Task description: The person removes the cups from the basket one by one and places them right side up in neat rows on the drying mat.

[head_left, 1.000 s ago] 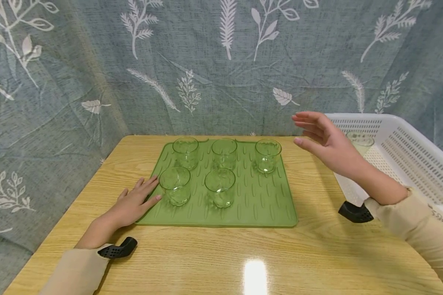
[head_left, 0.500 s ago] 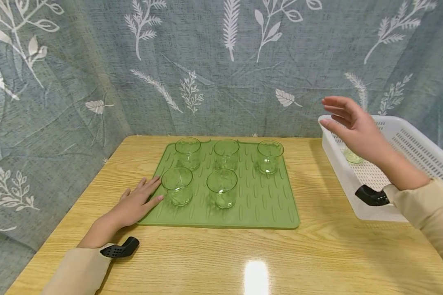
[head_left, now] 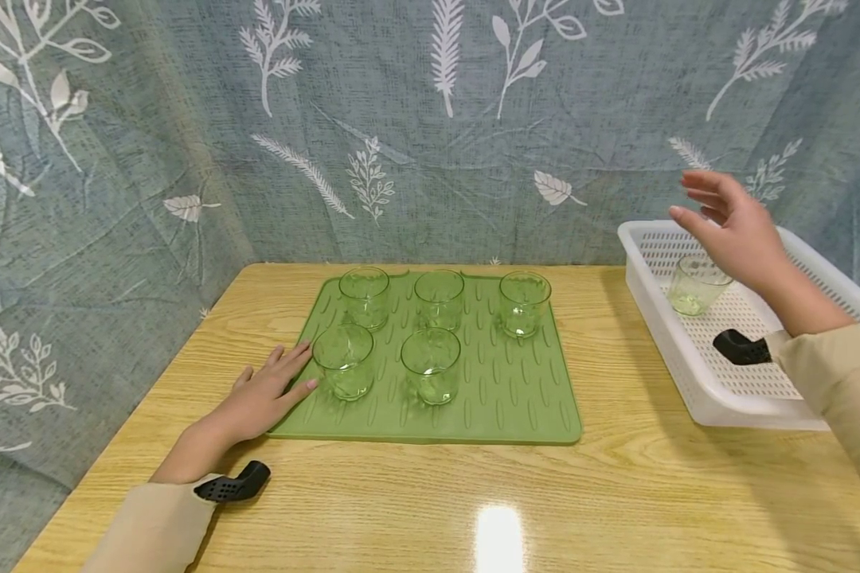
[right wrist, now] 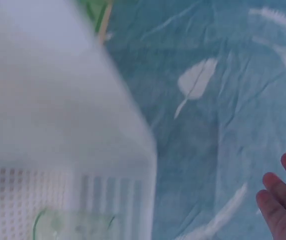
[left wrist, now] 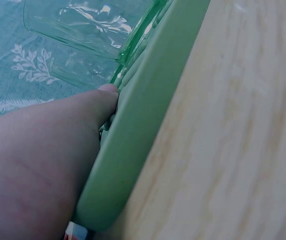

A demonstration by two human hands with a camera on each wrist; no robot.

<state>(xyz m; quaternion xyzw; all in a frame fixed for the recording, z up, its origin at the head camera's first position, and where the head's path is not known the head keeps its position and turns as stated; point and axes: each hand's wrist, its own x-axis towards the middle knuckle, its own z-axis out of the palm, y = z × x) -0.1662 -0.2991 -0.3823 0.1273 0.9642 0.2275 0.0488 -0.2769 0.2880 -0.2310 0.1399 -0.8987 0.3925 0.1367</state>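
Observation:
My left hand (head_left: 258,398) lies flat at the left edge of a green ridged drying mat (head_left: 516,406), fingers straight. In the left wrist view its thumb (left wrist: 105,102) presses on the mat's rim. Several clear drinking glasses stand upright on the mat: two in front, the left one (head_left: 344,370) close to my fingertips and another (head_left: 431,374) beside it, and a back row ending in a right-hand glass (head_left: 521,310). My right hand (head_left: 741,239) hangs over a white plastic basket (head_left: 662,342), relaxed and holding nothing. Below it, one glass (head_left: 691,290) stands inside the basket.
A wooden table (head_left: 373,501) carries the mat and the basket, with a strip of tabletop between them. A patterned blue-grey curtain (head_left: 430,191) hangs behind and at the left. The basket's wall (right wrist: 58,100) fills much of the right wrist view.
My right hand has moved right and upward from beside the mat's back right corner to over the basket, uncovering the glass inside. The left hand and the glasses on the mat keep their places.

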